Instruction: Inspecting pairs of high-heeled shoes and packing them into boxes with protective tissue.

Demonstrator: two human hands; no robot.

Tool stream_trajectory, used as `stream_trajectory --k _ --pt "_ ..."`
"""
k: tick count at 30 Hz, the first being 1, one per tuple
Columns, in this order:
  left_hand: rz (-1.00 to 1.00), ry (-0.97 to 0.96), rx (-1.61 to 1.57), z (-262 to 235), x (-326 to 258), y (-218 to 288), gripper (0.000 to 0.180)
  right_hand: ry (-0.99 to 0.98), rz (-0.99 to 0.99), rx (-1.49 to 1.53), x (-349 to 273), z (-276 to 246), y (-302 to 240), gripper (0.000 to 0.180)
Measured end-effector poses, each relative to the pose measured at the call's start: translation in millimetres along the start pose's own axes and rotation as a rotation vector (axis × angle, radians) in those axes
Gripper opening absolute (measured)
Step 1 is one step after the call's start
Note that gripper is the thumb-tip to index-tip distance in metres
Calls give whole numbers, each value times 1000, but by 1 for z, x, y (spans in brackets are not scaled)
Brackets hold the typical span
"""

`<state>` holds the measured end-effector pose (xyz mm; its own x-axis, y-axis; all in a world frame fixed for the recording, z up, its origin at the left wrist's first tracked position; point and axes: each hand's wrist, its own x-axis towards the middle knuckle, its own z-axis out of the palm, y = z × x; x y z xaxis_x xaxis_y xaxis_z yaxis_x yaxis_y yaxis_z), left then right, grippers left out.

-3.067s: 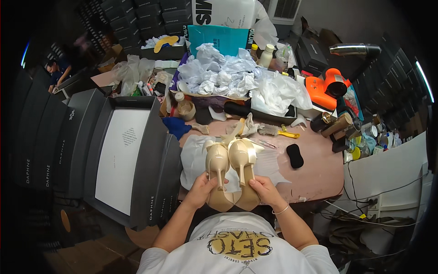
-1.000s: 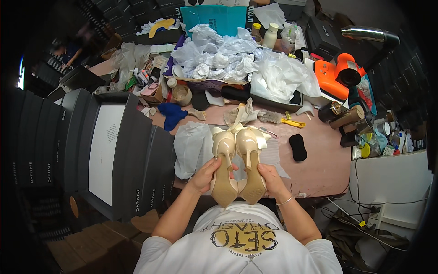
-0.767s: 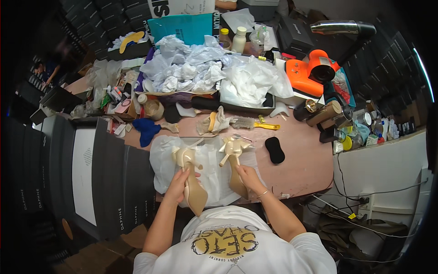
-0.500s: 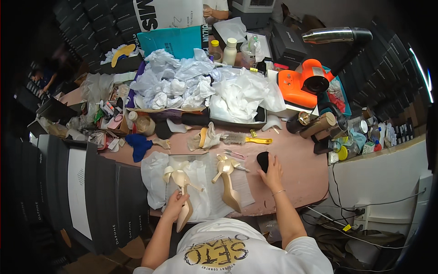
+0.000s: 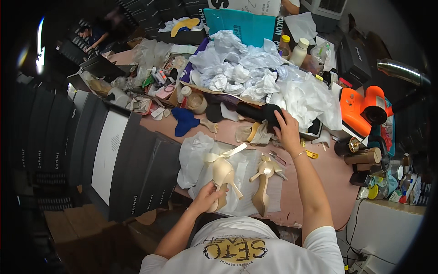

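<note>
My left hand (image 5: 206, 197) is closed around the toe end of a cream high-heeled shoe (image 5: 222, 172), which is tilted with its heel pointing away to the right and a ribbon bow at its back. The matching cream shoe (image 5: 261, 194) lies on white tissue paper (image 5: 242, 208) to the right, untouched. My right hand (image 5: 288, 131) reaches forward over the table, its fingers on a rounded black pad (image 5: 271, 113). The pad is beside a long black item (image 5: 248, 109) at the edge of the paper-filled boxes. The fingers partly cover the pad.
Behind the shoes, boxes hold crumpled white paper (image 5: 242, 59). A tan cloth (image 5: 261, 132), a blue cloth (image 5: 184, 121) and bottles (image 5: 299, 51) surround the work area. An orange machine (image 5: 356, 112) stands right; stacked dark shoeboxes (image 5: 141, 171) stand left. Another person (image 5: 93, 37) is far left.
My right hand has carried the black pad from the table's right side forward and left to the boxes. The left hand has turned the shoe more upright. The view has swung left.
</note>
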<state>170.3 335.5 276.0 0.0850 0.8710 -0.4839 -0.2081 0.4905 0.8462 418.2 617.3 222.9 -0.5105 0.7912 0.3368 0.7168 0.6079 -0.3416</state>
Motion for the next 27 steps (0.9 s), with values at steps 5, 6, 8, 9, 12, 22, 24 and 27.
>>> stream_trajectory --k 5,6,8,9,12,22,24,27 --pt "88 28 3 2 -9 6 41 -109 -40 -161 0 17 -19 70" --pt "94 42 -9 1 -9 4 41 -152 -48 -161 -4 17 -22 70" --pt "100 56 8 4 -7 -2 40 -171 -80 -230 -17 8 -25 67" --pt "109 63 43 3 -4 -2 40 -141 -52 -134 -18 -1 -26 64" --pt "63 130 83 0 5 -9 39 -127 138 156 -30 -37 -31 51" --pt "274 474 742 -17 6 -69 54 -297 469 396 -237 15 -108 55" --pt "333 365 621 4 -7 -46 58 -21 463 413 -243 23 -130 40" --pt "293 109 554 41 -12 -32 61 37 440 498 -238 -15 -153 35"
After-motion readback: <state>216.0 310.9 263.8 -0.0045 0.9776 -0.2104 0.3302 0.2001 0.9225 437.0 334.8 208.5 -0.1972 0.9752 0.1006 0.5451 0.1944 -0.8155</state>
